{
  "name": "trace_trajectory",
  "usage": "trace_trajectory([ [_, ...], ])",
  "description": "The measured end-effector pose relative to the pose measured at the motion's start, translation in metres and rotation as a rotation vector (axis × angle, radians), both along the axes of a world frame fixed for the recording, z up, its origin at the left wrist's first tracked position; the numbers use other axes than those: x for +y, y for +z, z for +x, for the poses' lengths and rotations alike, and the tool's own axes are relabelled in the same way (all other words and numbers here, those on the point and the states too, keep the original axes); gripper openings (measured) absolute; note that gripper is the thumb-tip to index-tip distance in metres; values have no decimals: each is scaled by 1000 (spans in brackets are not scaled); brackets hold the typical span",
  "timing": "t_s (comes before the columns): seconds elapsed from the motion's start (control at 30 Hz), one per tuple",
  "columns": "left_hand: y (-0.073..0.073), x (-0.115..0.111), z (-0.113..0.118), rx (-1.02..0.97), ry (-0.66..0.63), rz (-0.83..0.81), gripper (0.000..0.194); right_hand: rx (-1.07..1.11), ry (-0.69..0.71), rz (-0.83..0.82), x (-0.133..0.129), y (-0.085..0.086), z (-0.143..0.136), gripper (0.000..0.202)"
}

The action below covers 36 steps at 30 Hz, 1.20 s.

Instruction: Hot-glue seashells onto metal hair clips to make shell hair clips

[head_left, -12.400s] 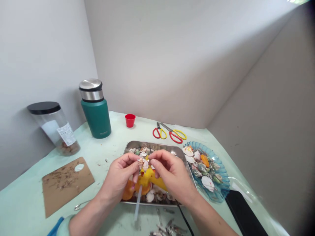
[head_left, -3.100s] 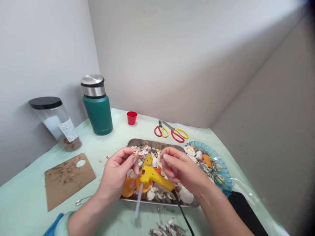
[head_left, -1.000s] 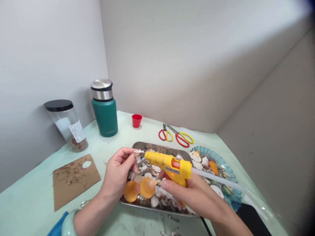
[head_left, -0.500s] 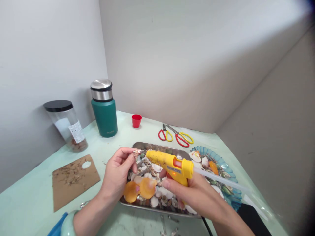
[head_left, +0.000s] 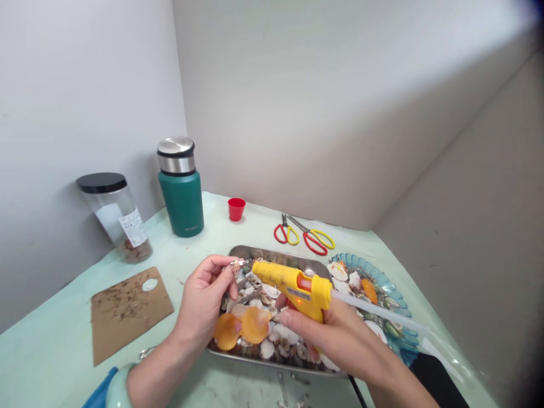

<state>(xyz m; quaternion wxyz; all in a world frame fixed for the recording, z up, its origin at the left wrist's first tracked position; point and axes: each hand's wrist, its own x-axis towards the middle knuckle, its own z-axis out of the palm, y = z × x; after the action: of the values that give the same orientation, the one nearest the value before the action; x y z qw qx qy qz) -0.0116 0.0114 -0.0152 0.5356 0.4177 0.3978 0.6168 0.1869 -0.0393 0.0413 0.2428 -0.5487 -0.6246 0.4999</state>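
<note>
My left hand (head_left: pixel 207 292) pinches a small spiral seashell (head_left: pixel 236 267) between thumb and fingers, above the far left part of a metal tray. My right hand (head_left: pixel 312 326) is wrapped round the handle of a yellow glue gun (head_left: pixel 283 279); its orange light glows and a clear glue stick (head_left: pixel 378 309) sticks out of the back. The nozzle points left and is at the seashell; whether they touch I cannot tell. Beneath both hands, the metal tray (head_left: pixel 242 358) holds many shells, among them two orange scallop shells (head_left: pixel 255 325) lying near its left side.
A blue scalloped dish (head_left: pixel 393 283) of shells stands right of the tray. Behind lie two pairs of scissors (head_left: pixel 317 238) and a red cup (head_left: pixel 236 209). At left are a green flask (head_left: pixel 182 198), a lidded jar (head_left: pixel 131 232) and brown cardboard (head_left: pixel 127 317). A black cord (head_left: pixel 357 391) runs off the front.
The glue gun has shifted slightly left, its nozzle closer to the small seashell. My left hand keeps its pinch in nearly the same place.
</note>
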Motion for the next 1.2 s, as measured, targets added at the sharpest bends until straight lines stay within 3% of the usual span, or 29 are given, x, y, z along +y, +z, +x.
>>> trace_trajectory([
  [0.6, 1, 0, 0, -5, -16, -40, 15, -9, -23, -15, -1, 11, -3, 32],
  [1.2, 6, -2, 2, 6, -9, -61, 18, 0, 9, 1, -1, 9, -3, 29],
])
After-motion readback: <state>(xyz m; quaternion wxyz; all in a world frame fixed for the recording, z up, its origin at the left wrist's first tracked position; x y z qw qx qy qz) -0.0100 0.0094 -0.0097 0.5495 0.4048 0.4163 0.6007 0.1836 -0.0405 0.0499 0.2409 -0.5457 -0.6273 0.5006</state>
